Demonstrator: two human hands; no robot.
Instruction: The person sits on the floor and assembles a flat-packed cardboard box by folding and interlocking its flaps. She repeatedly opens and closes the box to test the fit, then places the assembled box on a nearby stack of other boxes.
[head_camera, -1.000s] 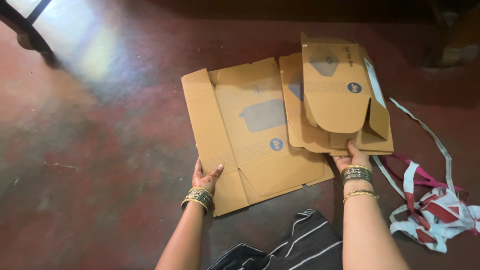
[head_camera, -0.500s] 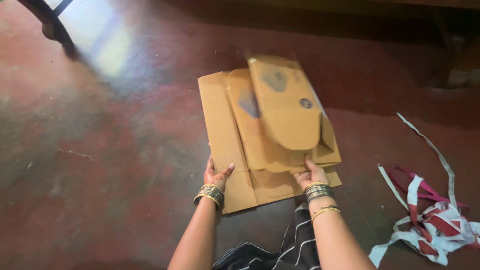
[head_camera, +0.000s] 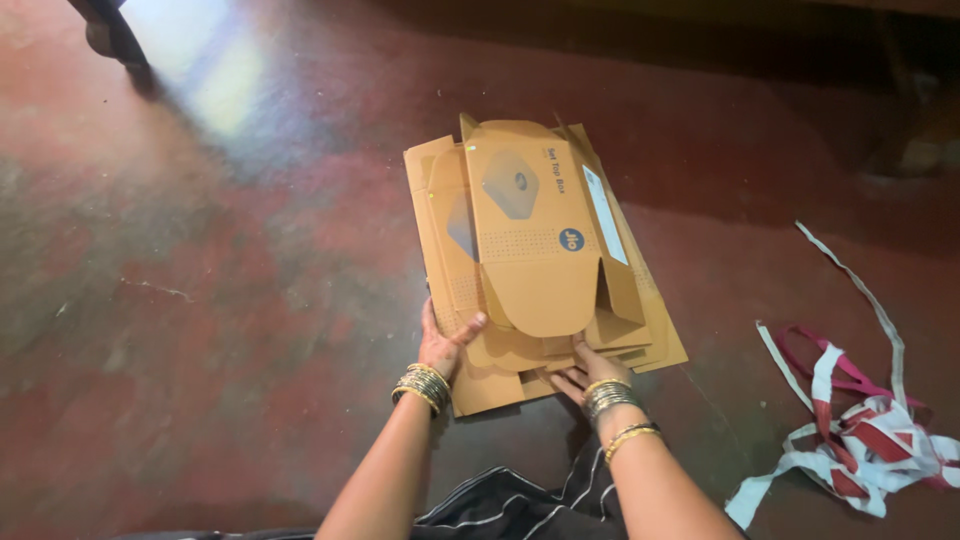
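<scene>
Your left hand (head_camera: 445, 345) and right hand (head_camera: 580, 372) each grip the stack of flattened brown cardboard boxes (head_camera: 535, 250) at its near edge; the loose top sheet may slide off.

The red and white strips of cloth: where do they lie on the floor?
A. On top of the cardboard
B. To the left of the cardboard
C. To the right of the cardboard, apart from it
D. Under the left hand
C: the strips of cloth lie on the floor to the right of the flattened cardboard, with bare floor between them.
</scene>
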